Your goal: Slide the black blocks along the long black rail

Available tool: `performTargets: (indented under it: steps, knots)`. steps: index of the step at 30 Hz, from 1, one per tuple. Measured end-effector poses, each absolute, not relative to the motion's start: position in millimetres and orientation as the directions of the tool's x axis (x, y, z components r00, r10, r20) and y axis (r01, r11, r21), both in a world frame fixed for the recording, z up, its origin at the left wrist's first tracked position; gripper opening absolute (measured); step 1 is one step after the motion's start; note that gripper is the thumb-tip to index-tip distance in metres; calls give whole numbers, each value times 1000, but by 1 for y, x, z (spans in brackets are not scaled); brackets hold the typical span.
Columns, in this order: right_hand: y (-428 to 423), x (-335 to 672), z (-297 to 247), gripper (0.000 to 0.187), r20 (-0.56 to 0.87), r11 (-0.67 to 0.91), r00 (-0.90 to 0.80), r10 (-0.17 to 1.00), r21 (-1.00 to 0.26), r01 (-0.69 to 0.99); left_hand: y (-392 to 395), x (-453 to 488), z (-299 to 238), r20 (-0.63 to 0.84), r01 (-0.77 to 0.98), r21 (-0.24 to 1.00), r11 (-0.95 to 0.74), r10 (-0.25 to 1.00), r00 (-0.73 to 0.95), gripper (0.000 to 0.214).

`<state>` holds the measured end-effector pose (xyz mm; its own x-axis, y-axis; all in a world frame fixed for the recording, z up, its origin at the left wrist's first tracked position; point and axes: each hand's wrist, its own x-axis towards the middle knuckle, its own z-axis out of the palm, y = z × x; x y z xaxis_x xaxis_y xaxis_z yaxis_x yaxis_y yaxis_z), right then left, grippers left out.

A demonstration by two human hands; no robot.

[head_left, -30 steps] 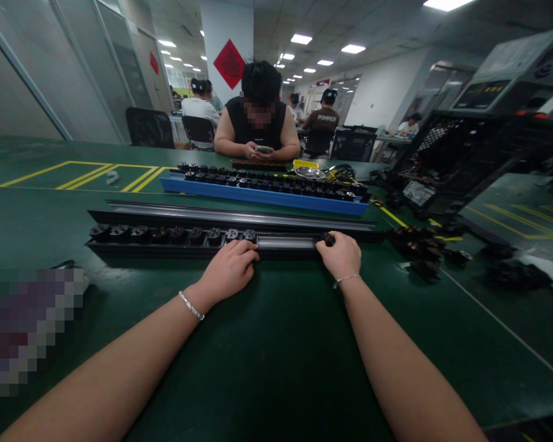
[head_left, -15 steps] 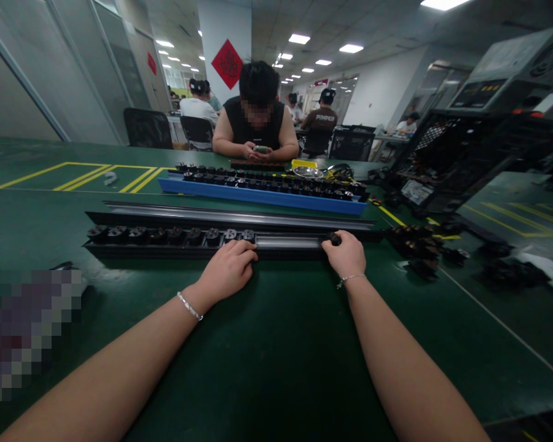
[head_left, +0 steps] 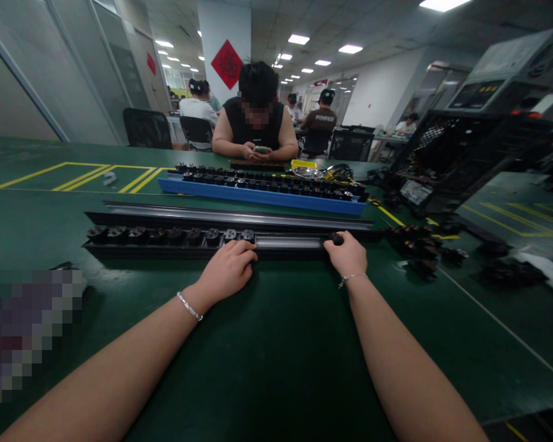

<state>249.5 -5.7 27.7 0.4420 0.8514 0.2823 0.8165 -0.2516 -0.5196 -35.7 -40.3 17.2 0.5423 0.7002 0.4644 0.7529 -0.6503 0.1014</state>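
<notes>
A long black rail (head_left: 286, 242) lies across the green table in front of me, with several small black round parts (head_left: 166, 234) seated in its left half. My left hand (head_left: 228, 269) rests on the rail's front edge just right of the last seated part, fingers curled over it. My right hand (head_left: 348, 253) is closed on a small black part (head_left: 336, 238) at the rail, further right. A bare metal stretch of rail lies between the two hands.
A second black rail (head_left: 239, 215) lies just behind. Beyond it a blue tray (head_left: 262, 195) holds more parts. Loose black parts (head_left: 417, 245) are heaped at the right. A seated person (head_left: 257, 116) faces me across the table. A black crate (head_left: 461, 153) stands at right.
My right hand has shifted a little to the right along the rail with the small part. The left hand has stayed in place.
</notes>
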Motion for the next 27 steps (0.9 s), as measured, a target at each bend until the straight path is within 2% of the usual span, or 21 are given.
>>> performTargets:
  steps: [9,27]
  knots:
    - [-3,259,27,42,245,-305,484,840,-524,795,-40,-36,17,472,749,115,-653,699,537,22]
    - [1,273,20,38,295,-303,516,804,-543,783,-40,-35,17,477,749,119,-652,699,533,24]
